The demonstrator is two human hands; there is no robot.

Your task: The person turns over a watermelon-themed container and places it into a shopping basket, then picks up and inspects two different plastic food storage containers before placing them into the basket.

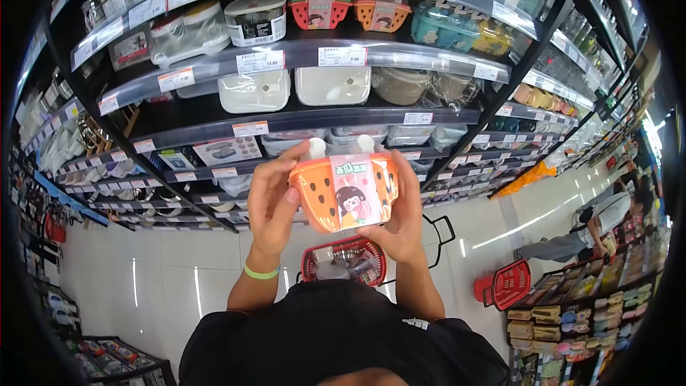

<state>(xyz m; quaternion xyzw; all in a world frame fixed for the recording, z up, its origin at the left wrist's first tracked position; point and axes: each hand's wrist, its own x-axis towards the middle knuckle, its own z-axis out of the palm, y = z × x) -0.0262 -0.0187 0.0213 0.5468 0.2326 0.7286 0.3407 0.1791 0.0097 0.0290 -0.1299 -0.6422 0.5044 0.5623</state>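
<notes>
Between my two hands I hold up an orange popsicle mold (318,196) with dark seed-like spots, shaped like a fruit slice. A pink printed label with a cartoon figure wraps its middle, and two white round tabs stick up from its top. My left hand (270,204) grips its left end, thumb on the front face. Around the right end curls my right hand (404,207), its thumb at the lower edge. On the shelf above sit a similar red mold (319,11) and an orange mold (382,13).
Shelves hold a lidded clear container (255,21), a white-lidded box (254,91) and teal molds (443,26). On the floor below me stands a red shopping basket (307,264). Another person (607,218) is at the right, near a second red basket (511,284).
</notes>
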